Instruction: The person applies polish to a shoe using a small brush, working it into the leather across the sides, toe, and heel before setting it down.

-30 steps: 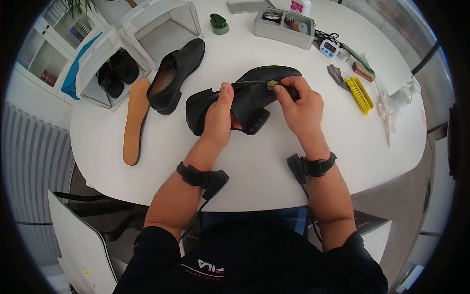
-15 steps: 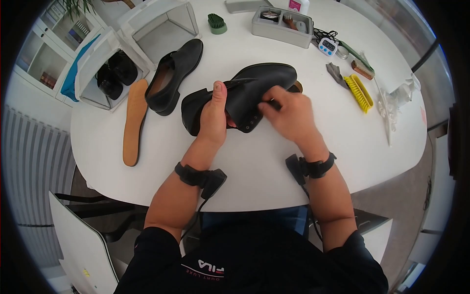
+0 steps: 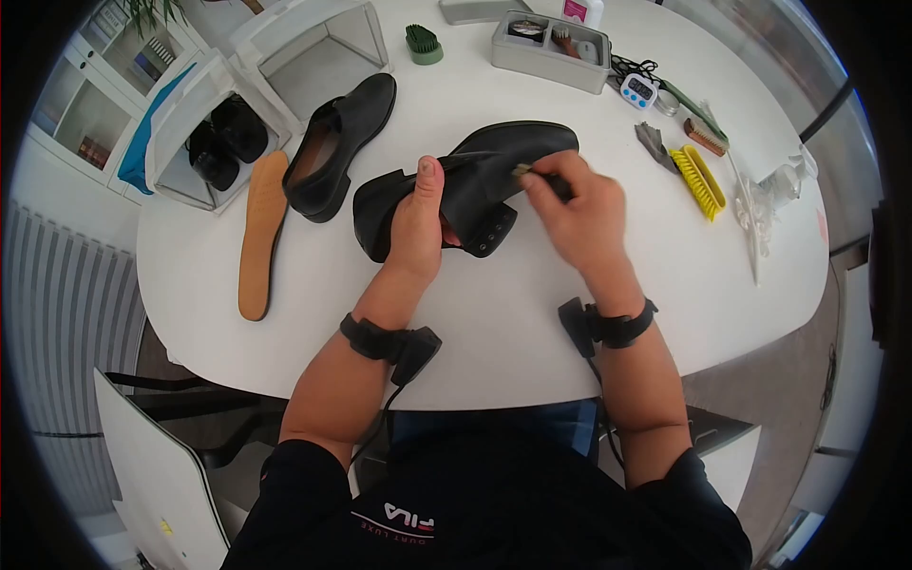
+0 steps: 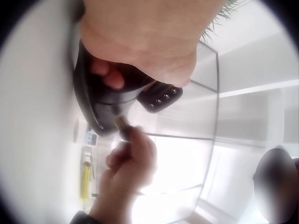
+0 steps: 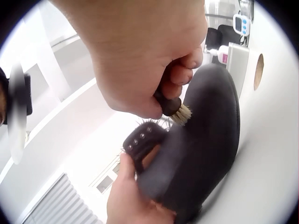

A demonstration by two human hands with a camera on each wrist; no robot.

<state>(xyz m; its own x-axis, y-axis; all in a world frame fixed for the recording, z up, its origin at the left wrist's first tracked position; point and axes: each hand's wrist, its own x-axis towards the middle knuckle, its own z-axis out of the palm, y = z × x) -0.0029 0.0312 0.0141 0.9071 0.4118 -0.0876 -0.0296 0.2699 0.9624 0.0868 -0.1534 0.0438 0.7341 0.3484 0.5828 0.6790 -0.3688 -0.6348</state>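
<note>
A black leather shoe (image 3: 484,180) is held above the table by the left hand (image 3: 416,223), whose fingers reach inside the opening while the thumb stays outside. The right hand (image 3: 584,214) pinches a small dark-handled brush (image 5: 169,103). In the right wrist view its pale bristles (image 5: 181,115) meet the shoe's upper (image 5: 205,126). A flap with metal eyelets (image 4: 161,99) hangs open at the shoe's side in the left wrist view, near the right hand (image 4: 128,163). The left hand (image 5: 135,200) also shows beneath the shoe in the right wrist view.
On the white table (image 3: 494,332), a second black shoe (image 3: 342,147) and a tan insole (image 3: 261,237) lie left. Clear-fronted boxes (image 3: 313,62) stand behind. Further back are a green brush (image 3: 424,46) and metal tin (image 3: 551,55); a timer (image 3: 638,91) and yellow brush (image 3: 698,182) lie right.
The right hand has moved from the shoe's toe side down toward the eyelet flap, then back up and right, with the brush still pinched. The held shoe has shifted slightly left.
</note>
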